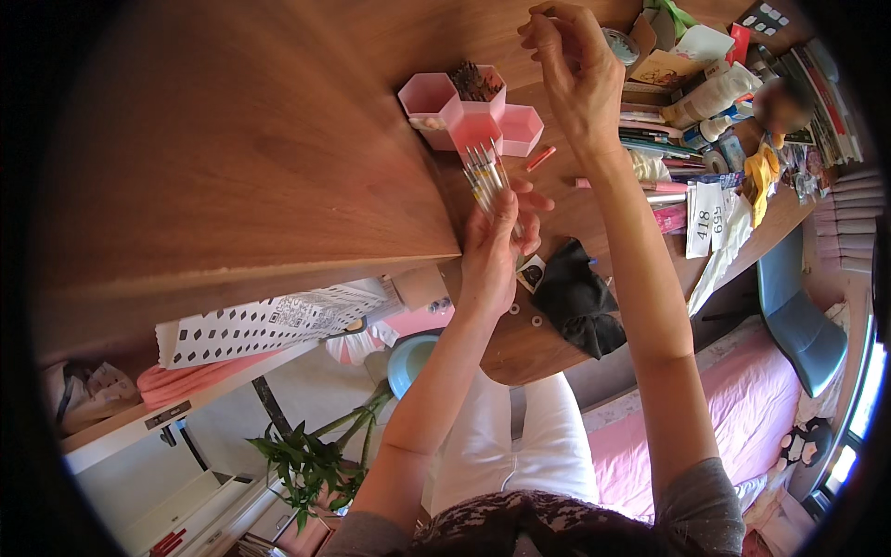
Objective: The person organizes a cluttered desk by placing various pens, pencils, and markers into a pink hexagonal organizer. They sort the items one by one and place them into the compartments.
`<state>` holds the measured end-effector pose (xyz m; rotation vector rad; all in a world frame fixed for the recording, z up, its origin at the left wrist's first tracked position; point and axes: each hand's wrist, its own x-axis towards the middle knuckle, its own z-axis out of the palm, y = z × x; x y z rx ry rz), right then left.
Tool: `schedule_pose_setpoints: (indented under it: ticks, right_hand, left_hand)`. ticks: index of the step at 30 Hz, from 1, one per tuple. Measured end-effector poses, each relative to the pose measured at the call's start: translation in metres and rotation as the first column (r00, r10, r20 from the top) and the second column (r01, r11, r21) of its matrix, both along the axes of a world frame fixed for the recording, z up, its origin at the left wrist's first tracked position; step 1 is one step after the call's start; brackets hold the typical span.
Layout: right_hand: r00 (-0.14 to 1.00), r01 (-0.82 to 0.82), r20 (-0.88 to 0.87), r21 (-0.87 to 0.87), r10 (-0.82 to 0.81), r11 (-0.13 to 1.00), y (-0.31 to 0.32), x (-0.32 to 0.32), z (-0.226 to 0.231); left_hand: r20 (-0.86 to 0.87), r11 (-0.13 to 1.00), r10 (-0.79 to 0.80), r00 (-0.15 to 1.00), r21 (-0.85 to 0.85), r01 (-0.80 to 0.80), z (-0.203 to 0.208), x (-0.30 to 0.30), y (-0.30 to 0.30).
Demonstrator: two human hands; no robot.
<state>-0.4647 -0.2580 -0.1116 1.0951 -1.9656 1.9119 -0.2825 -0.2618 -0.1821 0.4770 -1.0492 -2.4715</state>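
My left hand (pixel 495 241) is closed around a bunch of slim pen refills (pixel 484 176) with pointed metal tips, which point away from me. Just beyond the tips stands a pink organizer (pixel 478 119) of joined hexagonal cups. One of its back cups holds a heap of small dark pieces (pixel 474 84). Farther off, at the upper right of the organizer, my right hand (pixel 583 70) is raised with its fingers loosely bent and somewhat apart; nothing shows in it. A short orange-red piece (pixel 540 159) lies on the desk beside the organizer.
A black cloth pouch (pixel 575 299) and small white rings (pixel 536 321) lie near the desk's front edge. Pens, bottles and papers crowd the right side, with a white bottle (pixel 710 96) among them. A wooden panel (pixel 251 139) rises at left. Below are a plant (pixel 311 464) and a blue chair (pixel 803 311).
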Motion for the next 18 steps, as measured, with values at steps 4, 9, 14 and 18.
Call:
schedule_pose_setpoints:
  ticks: [4, 9, 14, 18]
  right_hand:
    - [0.997, -0.009, 0.072, 0.057, 0.005, 0.998, 0.005, 0.002, 0.000]
    - [1.000, 0.007, 0.010, 0.002, -0.007, 1.000, 0.008, -0.003, -0.011]
    - [0.998, -0.065, 0.015, -0.119, 0.067, 0.991, 0.013, -0.006, -0.013]
    - [0.997, -0.070, 0.047, 0.035, 0.068, 0.997, -0.001, -0.007, -0.021]
  left_hand:
    - [0.022, 1.000, 0.016, 1.000, -0.004, -0.016, 0.004, -0.001, 0.003]
    - [-0.047, 0.997, 0.071, 0.996, 0.028, -0.070, 0.010, -0.008, 0.003]
    - [-0.142, 0.987, 0.117, 0.983, 0.127, -0.100, 0.029, -0.031, 0.004]
    - [-0.145, 0.994, 0.086, 0.986, 0.080, -0.075, 0.029, -0.030, 0.007]
